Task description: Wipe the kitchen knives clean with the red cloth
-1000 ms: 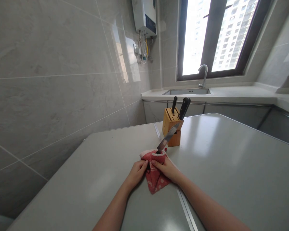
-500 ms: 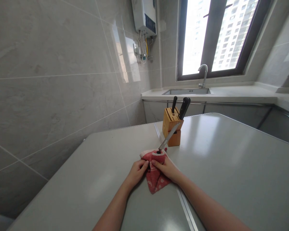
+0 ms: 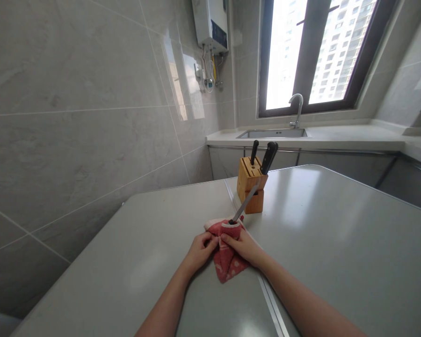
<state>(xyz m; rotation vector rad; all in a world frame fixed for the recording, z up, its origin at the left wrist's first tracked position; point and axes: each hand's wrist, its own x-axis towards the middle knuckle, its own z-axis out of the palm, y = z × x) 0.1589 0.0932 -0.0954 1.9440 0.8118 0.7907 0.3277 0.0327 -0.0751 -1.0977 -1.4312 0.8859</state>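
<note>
**Knife (image 3: pixel 244 204) turned to a narrower profile in the red cloth (image 3: pixel 228 257)**

Compared with a second ago, the blade shows much less of its broad face, and its far end sits slightly lower against the block behind it. The left hand (image 3: pixel 200 250) has edged a little toward the right; the right hand (image 3: pixel 245 245) looks almost unchanged.

Both hands are closed on the cloth. On the left, the fingers are curled and the thumb presses in at the cloth's near side, with a small gap between thumb and forefinger. On the right, the thumb lies over the front of the folds, while the other fingers are mostly hidden. The cloth is bunched around the knife's dark handle, of which only a short piece shows at the top; its pale-spotted corner hangs toward the wearer. From there the blade slants up and to the right.

Just beyond, a wooden knife block (image 3: pixel 246 180) stands upright on the pale worktop (image 3: pixel 154 234), with two black handles (image 3: pixel 269 158) rising from its top. Its front overlaps the blade's end from this angle, so contact cannot be told. A light metal strip (image 3: pixel 271 299) crosses the worktop, passing under the right forearm.
</note>
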